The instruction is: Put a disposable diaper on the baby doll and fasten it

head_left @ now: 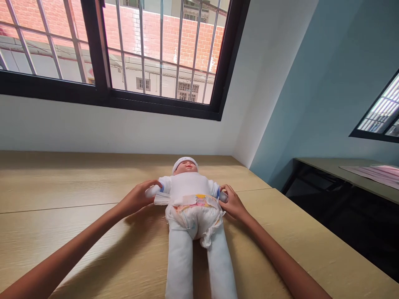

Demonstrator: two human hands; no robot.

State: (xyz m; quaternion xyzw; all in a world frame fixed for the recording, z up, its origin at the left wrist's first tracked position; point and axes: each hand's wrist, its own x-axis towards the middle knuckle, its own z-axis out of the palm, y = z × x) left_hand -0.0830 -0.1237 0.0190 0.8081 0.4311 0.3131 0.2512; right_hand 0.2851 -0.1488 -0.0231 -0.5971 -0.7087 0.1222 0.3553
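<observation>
A baby doll (190, 185) in a white top and white cap lies on its back, legs toward me. Around its hips is a diaper (199, 222), with a colored strip across the front waist and a loose tab sticking out on the left. My left hand (139, 198) curls round the doll's arm on the left, thumb and fingers closed about its end. On the other side, my right hand (233, 203) grips the doll's other arm near a blue cuff. Some fingertips of both hands are hidden behind the arms.
The doll lies on a light wooden table (62, 245) against the wall under a barred window (162, 50). To the right, past the table's edge, stands a darker table (330, 166) with pink-and-white sheets (374, 174) on it.
</observation>
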